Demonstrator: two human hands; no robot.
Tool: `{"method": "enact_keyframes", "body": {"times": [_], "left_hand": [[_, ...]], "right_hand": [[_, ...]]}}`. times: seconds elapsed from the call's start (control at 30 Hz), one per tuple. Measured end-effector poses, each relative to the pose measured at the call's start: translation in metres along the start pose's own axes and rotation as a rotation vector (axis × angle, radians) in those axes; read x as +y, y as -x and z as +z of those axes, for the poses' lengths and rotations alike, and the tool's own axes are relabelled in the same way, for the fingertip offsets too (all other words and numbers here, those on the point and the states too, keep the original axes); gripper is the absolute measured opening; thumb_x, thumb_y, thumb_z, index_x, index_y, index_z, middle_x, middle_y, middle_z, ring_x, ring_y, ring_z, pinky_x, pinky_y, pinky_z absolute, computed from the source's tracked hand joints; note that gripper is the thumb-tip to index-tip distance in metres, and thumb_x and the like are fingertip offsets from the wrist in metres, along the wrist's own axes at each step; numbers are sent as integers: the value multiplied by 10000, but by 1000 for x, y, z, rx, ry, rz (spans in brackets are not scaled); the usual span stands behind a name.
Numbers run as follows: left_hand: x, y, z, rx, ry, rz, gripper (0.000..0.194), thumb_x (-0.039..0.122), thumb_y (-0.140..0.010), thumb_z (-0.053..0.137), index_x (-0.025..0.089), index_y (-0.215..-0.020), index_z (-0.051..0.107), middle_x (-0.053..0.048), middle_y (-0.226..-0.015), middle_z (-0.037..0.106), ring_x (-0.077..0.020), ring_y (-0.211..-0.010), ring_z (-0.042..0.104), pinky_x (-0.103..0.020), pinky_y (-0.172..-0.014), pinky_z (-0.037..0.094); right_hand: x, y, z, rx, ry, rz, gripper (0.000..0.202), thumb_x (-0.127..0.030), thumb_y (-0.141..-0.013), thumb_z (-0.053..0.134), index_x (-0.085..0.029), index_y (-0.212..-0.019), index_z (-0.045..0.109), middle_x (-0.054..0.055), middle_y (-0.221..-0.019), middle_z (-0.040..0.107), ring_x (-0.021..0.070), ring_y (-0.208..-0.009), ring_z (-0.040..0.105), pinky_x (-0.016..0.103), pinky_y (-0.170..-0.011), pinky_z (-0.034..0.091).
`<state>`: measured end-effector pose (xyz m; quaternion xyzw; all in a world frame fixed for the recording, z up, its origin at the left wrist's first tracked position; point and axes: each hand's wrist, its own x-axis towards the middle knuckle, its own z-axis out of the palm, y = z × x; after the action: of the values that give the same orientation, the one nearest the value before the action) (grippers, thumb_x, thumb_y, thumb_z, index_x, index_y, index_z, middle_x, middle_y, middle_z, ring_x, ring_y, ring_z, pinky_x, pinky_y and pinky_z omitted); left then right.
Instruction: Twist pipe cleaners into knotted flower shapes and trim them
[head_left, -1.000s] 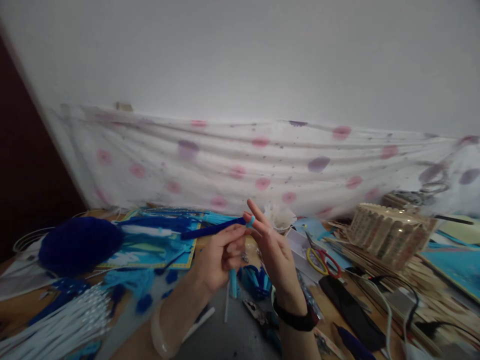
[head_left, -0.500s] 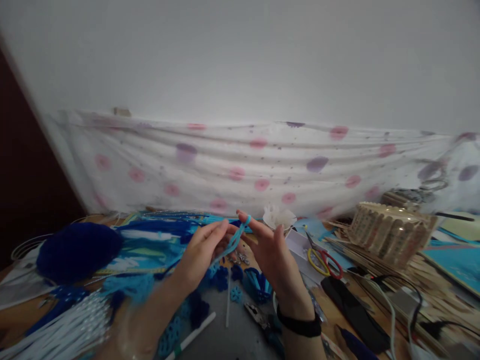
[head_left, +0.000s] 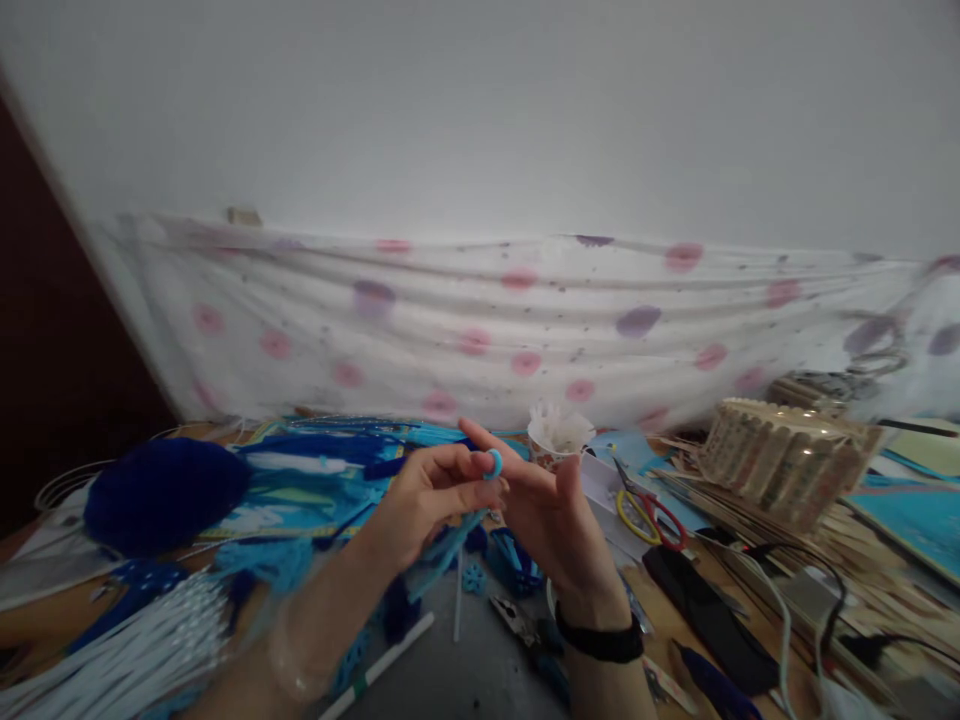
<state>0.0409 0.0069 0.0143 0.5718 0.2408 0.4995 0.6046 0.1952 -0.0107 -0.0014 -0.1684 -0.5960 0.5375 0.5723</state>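
A: What is the left hand (head_left: 420, 507) doing?

B: Its thumb and a finger pinch light blue yarn (head_left: 448, 550), above and beyond the pliers (head_left: 516, 622). Strands trail below that hand, left of the pliers.

A: And the right hand (head_left: 551, 520)?

B: Its fingers are stretched out rather than clenched, the thumb apart. A small loop (head_left: 497, 461) of the yarn sits at its fingers, just by the left hand's fingertips. Whether it passes fully round one finger, B cannot tell.

A: Anything on the wrists?

B: A black band (head_left: 600, 640) on the right one, close to the pliers' right side.

A: What lies near the pliers?

B: A small blue flower (head_left: 473, 577) and a thin white stick (head_left: 458, 600) to their left, with a white pen (head_left: 390, 665) farther left. A dark blue bundle (head_left: 516, 562) lies just beyond them.

A: Farther out?

B: Red-and-yellow-handled scissors (head_left: 649, 520) and a black case (head_left: 709, 615) to the right of the pliers; beyond them, a cup (head_left: 559, 440) with something white in it. A fluffy dark blue ball (head_left: 165, 495) rests far to their left, and a spotted cloth (head_left: 450, 320) hangs behind everything.
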Motion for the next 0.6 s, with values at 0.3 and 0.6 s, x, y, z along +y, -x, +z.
{"method": "enact_keyframes", "body": {"times": [0.3,0.6], "left_hand": [[-5,7,-8,427,-918,589,182,249,-867,683,200,-698,730,-50,-684,727,-189,-675,641,-312,-699,473],[1,13,-6,-157,373,-405,372,456,-647,914,159,-823,774,-30,-718,714,-127,-643,653,-263,-673,558]], "right_hand": [[1,12,16,225,486,32,531,-695,-952,470,-371,-1306,696,-16,-1611,443,279,-1537,279,547,-1273,102],[-2,1,9,138,-123,142,363,-561,-904,648,-260,-1010,821,48,-923,785,154,-564,631,314,-582,592]]}}
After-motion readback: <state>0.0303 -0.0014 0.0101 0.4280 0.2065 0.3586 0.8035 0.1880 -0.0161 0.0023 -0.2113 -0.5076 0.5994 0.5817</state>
